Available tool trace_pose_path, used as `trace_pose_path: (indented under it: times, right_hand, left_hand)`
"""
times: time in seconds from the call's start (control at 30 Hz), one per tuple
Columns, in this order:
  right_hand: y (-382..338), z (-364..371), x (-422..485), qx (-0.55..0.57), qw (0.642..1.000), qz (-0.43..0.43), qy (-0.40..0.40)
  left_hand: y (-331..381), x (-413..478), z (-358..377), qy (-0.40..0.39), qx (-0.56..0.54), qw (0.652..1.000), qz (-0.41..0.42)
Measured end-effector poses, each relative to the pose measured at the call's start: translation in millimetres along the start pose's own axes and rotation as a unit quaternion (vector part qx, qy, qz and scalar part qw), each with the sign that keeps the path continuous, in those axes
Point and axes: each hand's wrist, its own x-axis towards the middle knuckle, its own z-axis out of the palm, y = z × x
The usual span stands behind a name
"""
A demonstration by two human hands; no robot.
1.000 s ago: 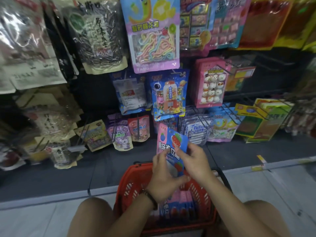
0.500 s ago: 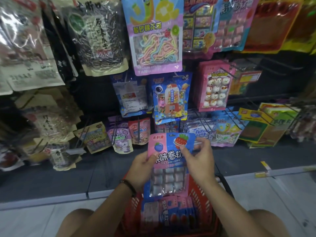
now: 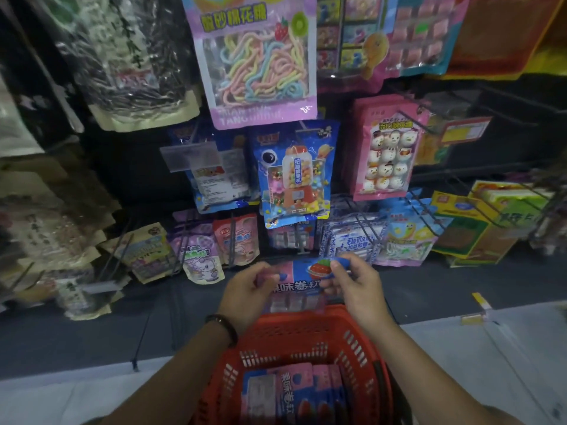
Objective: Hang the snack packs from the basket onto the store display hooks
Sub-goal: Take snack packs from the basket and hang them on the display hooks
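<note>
A pink and blue snack pack [image 3: 302,282] is held flat between both hands, above the far rim of the red basket [image 3: 294,335]. My left hand [image 3: 245,294] pinches its upper left corner and my right hand [image 3: 352,285] pinches its upper right corner. The pack's top edge points at a low hook carrying matching packs [image 3: 290,239]. More of the same packs [image 3: 294,391] stand upright inside the basket, near its front.
The display wall carries many hung bags: blue candy bags [image 3: 296,173], pink marshmallow bags [image 3: 386,148], small pouches [image 3: 201,256] at lower left, blue-white packs [image 3: 352,240] at lower right. Wire hooks jut outward. Yellow-green boxes [image 3: 478,222] lie on the dark shelf.
Both hands carried the pack forward and up from the basket toward the low hooks, tilting its top away. The view moved closer to the display.
</note>
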Motion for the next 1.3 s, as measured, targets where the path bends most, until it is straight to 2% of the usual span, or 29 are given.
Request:
trace_pose_path:
  times: [0.1, 0.37, 0.5, 0.7, 0.83, 1.1, 1.2, 1.3]
  right_hand:
    - [24.4, -8.4, 18.4, -0.011, 1.000, 0.003, -0.014]
    - [77.3, -9.4, 70.7, -0.044, 0.997, 0.044, -0.036]
    - [91.9, -6.4, 95.3, -0.040, 0.998, 0.053, -0.009]
    - [96.6, 1.7, 117.1, -0.062, 0.997, 0.045, 0.004]
    - [98.7, 5.4, 129.4, -0.086, 0.993, 0.071, 0.028]
    - [100.5, 14.6, 132.6, -0.039, 0.992, 0.101, 0.069]
    - [110.8, 9.9, 131.2, -0.077, 0.987, 0.119, 0.074]
    - [118.1, 5.9, 128.7, -0.113, 0.983, 0.137, 0.044]
  left_hand:
    - [-22.5, 18.3, 9.2, 0.006, 0.098, 0.995, 0.019]
    - [-69.6, 62.5, 42.4, 0.021, -0.013, 0.996, -0.085]
    - [-74.0, 81.2, 53.4, 0.027, -0.026, 0.992, -0.122]
    - [-82.8, 102.7, 59.2, 0.058, -0.085, 0.984, -0.148]
    - [-92.0, 112.7, 65.3, 0.061, -0.095, 0.980, -0.162]
    - [-98.5, 133.6, 73.8, 0.079, -0.136, 0.966, -0.206]
    - [-100.9, 147.2, 74.4, 0.084, -0.151, 0.961, -0.217]
    - [-102.0, 160.2, 74.0, 0.084, -0.141, 0.963, -0.215]
